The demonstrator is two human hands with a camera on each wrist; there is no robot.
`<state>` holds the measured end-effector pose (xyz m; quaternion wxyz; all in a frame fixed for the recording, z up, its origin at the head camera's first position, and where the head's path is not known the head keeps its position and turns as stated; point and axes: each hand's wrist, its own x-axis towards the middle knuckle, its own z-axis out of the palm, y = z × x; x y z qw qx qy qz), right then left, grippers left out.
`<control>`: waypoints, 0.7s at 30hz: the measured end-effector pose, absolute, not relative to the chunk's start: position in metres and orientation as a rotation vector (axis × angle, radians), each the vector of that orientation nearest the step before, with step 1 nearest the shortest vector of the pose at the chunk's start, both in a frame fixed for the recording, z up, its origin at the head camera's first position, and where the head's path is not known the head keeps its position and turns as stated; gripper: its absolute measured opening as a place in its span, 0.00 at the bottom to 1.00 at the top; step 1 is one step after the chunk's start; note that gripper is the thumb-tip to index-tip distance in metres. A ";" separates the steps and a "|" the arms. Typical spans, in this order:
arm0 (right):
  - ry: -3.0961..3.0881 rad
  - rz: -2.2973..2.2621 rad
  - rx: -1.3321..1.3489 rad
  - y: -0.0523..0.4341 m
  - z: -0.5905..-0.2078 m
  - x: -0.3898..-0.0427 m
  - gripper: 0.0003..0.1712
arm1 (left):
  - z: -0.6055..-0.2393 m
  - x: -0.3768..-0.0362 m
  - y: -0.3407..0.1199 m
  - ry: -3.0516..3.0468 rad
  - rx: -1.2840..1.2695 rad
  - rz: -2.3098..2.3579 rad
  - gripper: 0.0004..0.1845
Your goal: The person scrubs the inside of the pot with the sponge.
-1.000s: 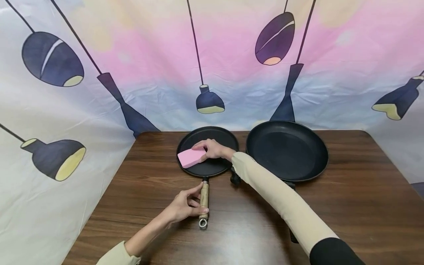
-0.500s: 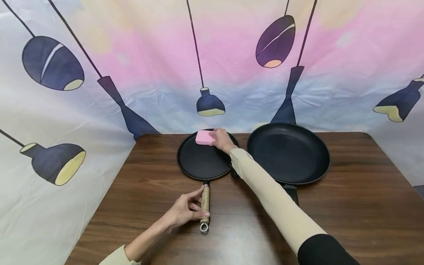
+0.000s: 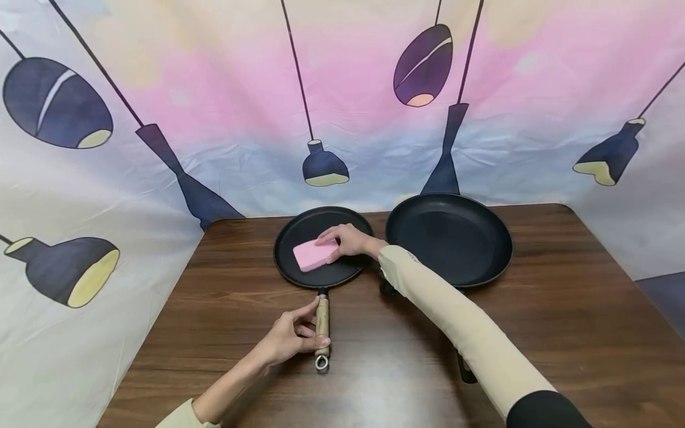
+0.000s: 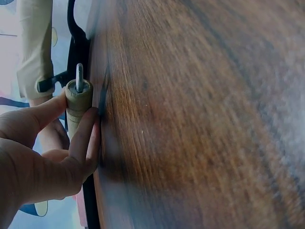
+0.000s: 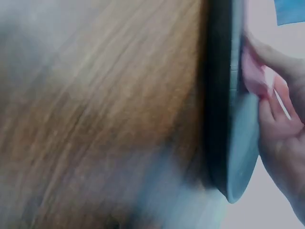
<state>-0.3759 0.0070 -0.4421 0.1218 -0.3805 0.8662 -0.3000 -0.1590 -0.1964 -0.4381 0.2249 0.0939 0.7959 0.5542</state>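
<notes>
Sponge [image 3: 314, 254], pink, soft-looking rounded block, lies flat at centre of the head view on the round, flat black griddle pan [image 3: 291, 238], left of its middle. Right hand [image 3: 350, 240] rests on the sponge's right end, fingers laid over the top, thumb at the near edge; in the blurred right wrist view fingers curl on the pink sponge [image 5: 251, 76] against the pan's thin rim. Left hand [image 3: 289, 340], lower centre, pinches the pan's wooden handle [image 3: 322, 321], thumb on the right side, fingers curled on the left; left wrist view shows thumb and forefinger clamped on the round handle [image 4: 76, 105] near its metal hanging eye. Larger, deeper black frying pan [image 3: 448, 238] sits just right of the griddle, rims near, cannot tell if touching. Both stand toward the far edge of the dark wood-grain table [image 3: 562, 321], close to the printed fabric backdrop [image 3: 214, 89]. Bare tabletop shows at lower right and at left of the griddle.
</notes>
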 end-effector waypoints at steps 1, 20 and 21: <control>2.474 -0.902 -1.120 0.007 -0.441 -0.376 0.32 | -0.438 -0.159 -0.197 2.199 0.260 1.533 0.50; 2.936 -1.083 -0.465 -0.018 -0.447 -0.398 0.29 | -0.437 -0.156 -0.199 2.200 0.245 1.537 0.51; 2.930 -1.083 -0.485 -0.017 -0.447 -0.398 0.29 | -0.438 -0.157 -0.199 2.202 0.240 1.535 0.51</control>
